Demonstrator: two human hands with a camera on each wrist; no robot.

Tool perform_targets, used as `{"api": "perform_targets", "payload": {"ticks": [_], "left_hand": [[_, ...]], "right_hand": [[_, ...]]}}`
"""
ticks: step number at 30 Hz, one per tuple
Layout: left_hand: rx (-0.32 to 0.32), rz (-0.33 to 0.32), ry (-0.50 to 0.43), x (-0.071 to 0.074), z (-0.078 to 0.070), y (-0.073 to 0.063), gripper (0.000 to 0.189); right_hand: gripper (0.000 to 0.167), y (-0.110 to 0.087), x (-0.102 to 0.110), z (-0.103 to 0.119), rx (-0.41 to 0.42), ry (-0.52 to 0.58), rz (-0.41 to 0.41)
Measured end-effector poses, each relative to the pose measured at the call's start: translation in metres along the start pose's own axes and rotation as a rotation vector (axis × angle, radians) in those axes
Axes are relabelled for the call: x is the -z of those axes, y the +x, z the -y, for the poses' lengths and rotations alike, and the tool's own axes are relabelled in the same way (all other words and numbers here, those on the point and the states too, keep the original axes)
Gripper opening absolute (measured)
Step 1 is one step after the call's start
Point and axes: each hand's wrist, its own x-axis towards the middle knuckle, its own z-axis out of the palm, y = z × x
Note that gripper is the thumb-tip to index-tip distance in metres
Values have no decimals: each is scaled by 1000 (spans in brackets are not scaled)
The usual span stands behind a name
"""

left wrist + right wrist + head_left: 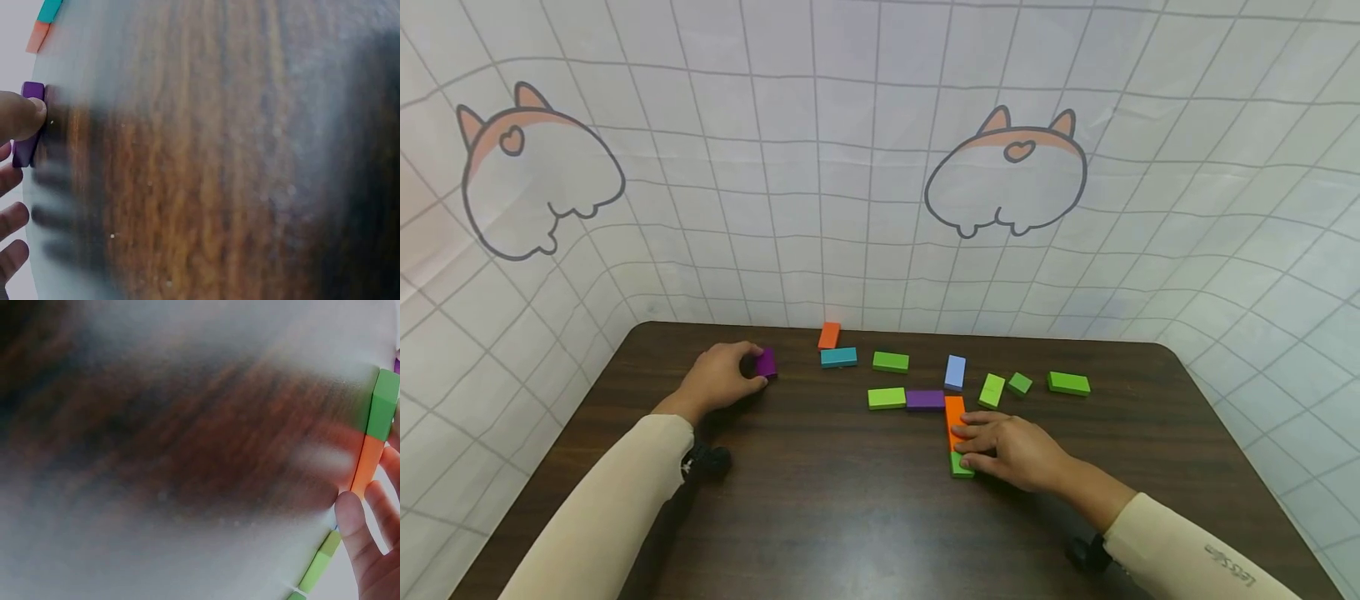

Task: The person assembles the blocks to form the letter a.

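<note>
My left hand (718, 375) pinches a purple block (766, 363) at the table's left back; in the left wrist view the thumb lies over that block (26, 150), with the other fingers partly cut off. To the right, the fairly straight fingers of my right hand (1018, 450) touch the right side of an orange block (953, 415) and the green block (962, 468) at its near end. A second purple block (925, 401) joins the orange block's far end, and a light green block (886, 398) continues that row leftward.
Along the back lie an orange-red block (829, 336), a teal block (838, 357), a green block (891, 362) and a light blue block (955, 372). Farther right are several more green blocks (1068, 383). A white grid-patterned curtain (865, 167) hangs behind the dark wooden table (820, 517).
</note>
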Motion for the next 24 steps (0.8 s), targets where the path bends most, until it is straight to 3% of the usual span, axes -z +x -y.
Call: {"api": "perform_targets", "payload": {"ticks": [7,12,18,24], "left_hand": [[12,-5,-19,0,2,-3,51],[-12,-37,-30,-1,-1,-5,53],[-80,-67,-60,-2,-15,-6,51],[-144,-54,-97,-3,-35,-11,52]], "right_hand": [[27,0,-1,1,-5,2,1],[28,0,-1,1,-11,2,-1],[29,0,0,2,-12,-10,-4],[28,0,0,2,-18,-7,-3]]}}
